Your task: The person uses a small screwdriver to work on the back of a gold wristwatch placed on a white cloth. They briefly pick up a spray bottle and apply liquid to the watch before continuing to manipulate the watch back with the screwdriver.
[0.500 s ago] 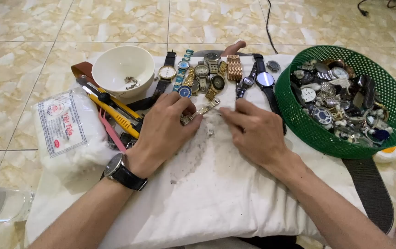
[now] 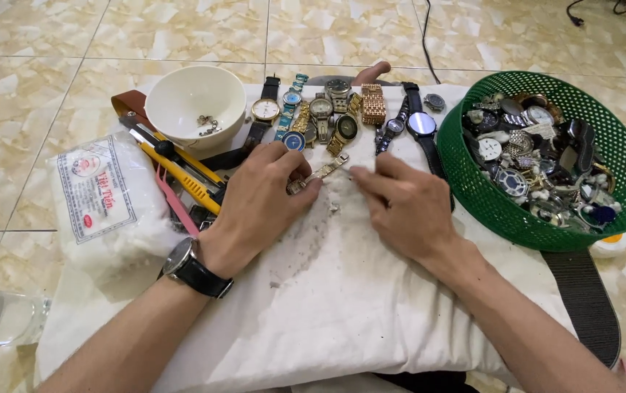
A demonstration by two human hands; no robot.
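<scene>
Left hand (image 2: 258,200), palm down on the white cloth (image 2: 342,291), pinches a metal watch band (image 2: 318,175) at its near end, right hand (image 2: 404,207) lies palm down with fingertips closing by the band's far tip, actual contact unclear, row of watches (image 2: 342,116) beyond.

Both hands rest palm-down, left (image 2: 258,200) fingers curled, right (image 2: 404,207) fingertips pinched together.

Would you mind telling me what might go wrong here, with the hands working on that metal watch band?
1. The slim silver metal watch band, pinched by the left hand, lies on a soft white cloth cushion; tiny parts could roll off unseen.
2. The yellow utility knife lies beside the left hand and might be knocked.
</scene>
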